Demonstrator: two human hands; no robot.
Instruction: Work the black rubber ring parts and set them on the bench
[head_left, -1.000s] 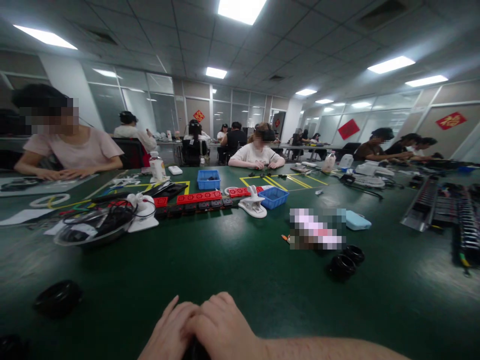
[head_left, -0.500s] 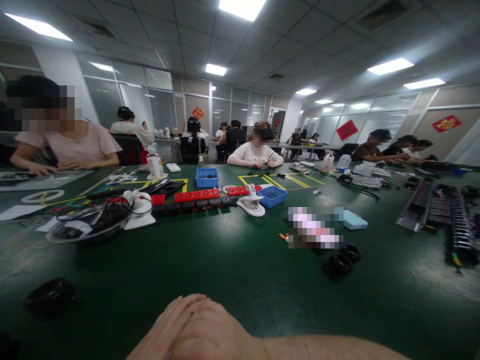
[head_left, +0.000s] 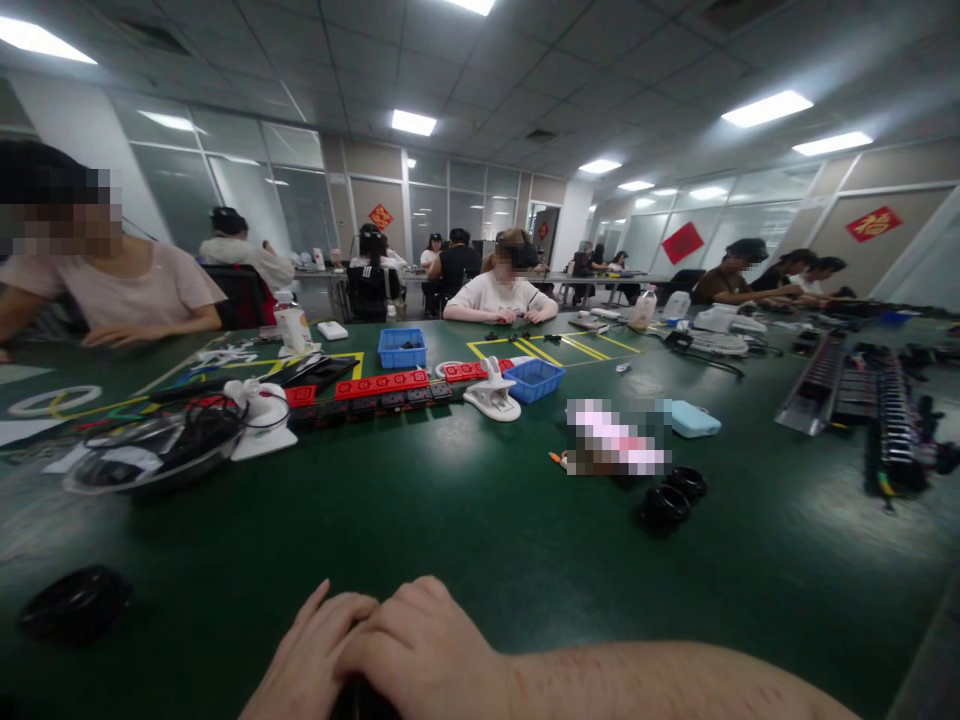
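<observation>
Green table [head_left: 480, 540], lower centre — right hand [head_left: 427, 650] fingers [head_left: 369, 645] closed over dark part [head_left: 360, 703]; left hand [head_left: 311, 665] beneath, hold hidden. Advise bracing low, pressure even.

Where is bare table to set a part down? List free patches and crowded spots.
Free: the green table stretch from the left hand and right hand up to the red power strips, with the clear bowl left and black rings right. Also free: between those rings and the racks. Crowded: around the strips, white clip and blue basket.
</observation>
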